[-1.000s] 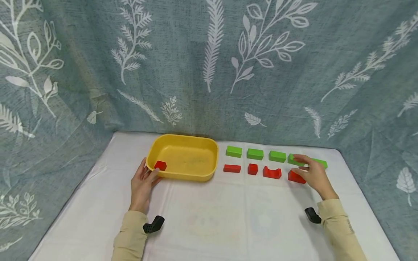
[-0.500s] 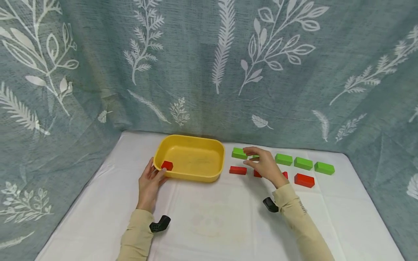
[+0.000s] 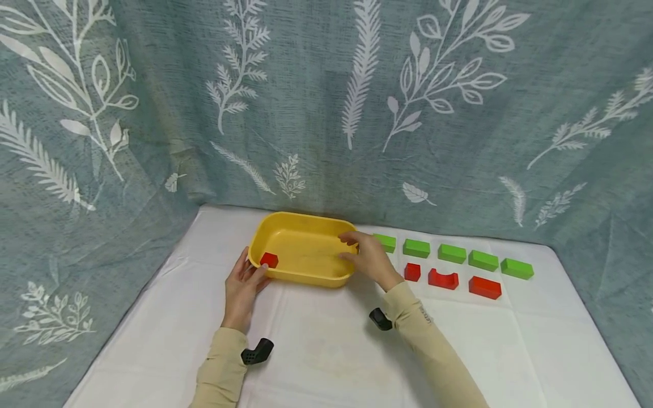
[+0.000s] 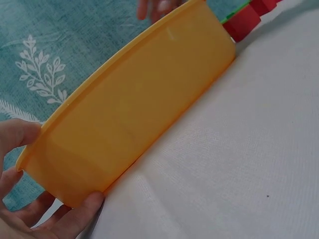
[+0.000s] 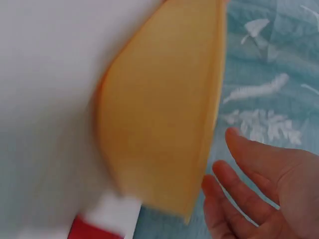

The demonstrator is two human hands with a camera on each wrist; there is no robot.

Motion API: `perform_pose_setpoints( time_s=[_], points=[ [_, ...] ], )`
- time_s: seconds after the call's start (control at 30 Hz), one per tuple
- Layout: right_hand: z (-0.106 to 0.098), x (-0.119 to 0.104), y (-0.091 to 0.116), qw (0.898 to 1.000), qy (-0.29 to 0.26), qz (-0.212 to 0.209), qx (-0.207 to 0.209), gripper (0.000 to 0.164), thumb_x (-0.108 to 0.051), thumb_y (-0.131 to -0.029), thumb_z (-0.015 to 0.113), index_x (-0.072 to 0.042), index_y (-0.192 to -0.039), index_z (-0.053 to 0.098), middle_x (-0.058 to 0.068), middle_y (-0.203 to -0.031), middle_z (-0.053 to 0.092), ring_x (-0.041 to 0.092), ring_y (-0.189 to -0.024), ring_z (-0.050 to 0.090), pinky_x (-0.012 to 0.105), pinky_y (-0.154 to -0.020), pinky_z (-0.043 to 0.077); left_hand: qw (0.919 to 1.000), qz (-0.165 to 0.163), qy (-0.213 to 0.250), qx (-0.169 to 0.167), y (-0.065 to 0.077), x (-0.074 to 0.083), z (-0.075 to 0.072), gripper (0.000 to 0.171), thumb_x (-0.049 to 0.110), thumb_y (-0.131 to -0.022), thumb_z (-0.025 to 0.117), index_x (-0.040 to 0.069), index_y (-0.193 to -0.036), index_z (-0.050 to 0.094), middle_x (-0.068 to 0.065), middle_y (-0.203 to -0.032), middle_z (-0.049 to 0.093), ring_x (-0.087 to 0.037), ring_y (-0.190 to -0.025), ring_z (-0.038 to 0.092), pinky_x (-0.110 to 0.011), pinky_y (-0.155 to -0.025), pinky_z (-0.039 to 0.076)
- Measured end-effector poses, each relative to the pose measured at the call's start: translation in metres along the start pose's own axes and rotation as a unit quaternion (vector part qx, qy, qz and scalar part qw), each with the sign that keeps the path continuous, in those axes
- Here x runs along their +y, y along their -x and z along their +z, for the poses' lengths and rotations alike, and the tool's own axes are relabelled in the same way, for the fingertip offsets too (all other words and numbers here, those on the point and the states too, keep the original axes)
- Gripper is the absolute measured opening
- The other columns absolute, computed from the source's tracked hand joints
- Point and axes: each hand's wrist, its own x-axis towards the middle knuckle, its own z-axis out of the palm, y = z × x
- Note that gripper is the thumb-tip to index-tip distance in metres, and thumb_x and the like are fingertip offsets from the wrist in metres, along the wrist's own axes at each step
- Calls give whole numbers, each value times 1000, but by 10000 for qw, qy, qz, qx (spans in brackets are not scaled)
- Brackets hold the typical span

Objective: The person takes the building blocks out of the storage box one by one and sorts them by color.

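Note:
A yellow plastic tray [image 3: 306, 276] sits on the white cloth with a red block [image 3: 269, 260] inside its front left corner. My left hand [image 3: 241, 297] grips that corner; in the left wrist view its fingers [image 4: 82, 214] wrap round the tray's end wall. My right hand [image 3: 374, 262] reaches over the tray's right rim, fingers spread and loosely bent. Nothing lies between its fingers in the right wrist view, where the fingertips [image 5: 219, 172] come right beside the rim. The slim red block near the tray's right end is hidden behind this hand in the head view.
Right of the tray runs a back row of several green blocks [image 3: 452, 253]. In front of them stand a small red block [image 3: 412, 272], a red arch-cut block [image 3: 443, 279] and a longer red block [image 3: 485, 288]. A patterned blue-green curtain [image 3: 316, 113] hangs behind the table.
My right hand has swept left, from above the rightmost red block along the rows to the tray's right rim, holding nothing. My left hand keeps its grip. The head view has turned slightly left.

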Motion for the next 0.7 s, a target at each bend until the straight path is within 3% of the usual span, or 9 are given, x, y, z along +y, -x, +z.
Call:
perform_pose_setpoints(
  time_s=[0.2, 0.43, 0.7],
  points=[
    [30, -25, -21, 9980, -376, -207, -454, 41, -8, -85, 75, 1, -123, 64, 13, -115, 67, 26, -100, 65, 35, -86, 57, 10000, -47, 2, -3, 0, -1, 1, 73, 10, -96, 62, 28, -157, 25, -7, -155, 35, -22, -132, 44, -30, -95, 51],
    [77, -51, -49, 9891, -808, -8, -1232, 43, -11, -86, 75, 0, -126, 63, 13, -117, 68, 25, -103, 65, 30, -90, 55, 9999, -111, -25, -7, -3, -1, -1, 72, 11, -97, 62, 28, -156, 26, -6, -154, 35, -21, -131, 46, -31, -97, 51],
    [107, -64, -67, 9879, -144, -261, -1524, 42, -9, -83, 78, -1, -123, 65, 11, -111, 69, 22, -98, 65, 27, -89, 54, 9999, 60, 140, -38, -2, -5, -3, 71, 10, -96, 63, 27, -156, 29, -7, -153, 38, -21, -128, 49, -31, -95, 52]
  ],
)
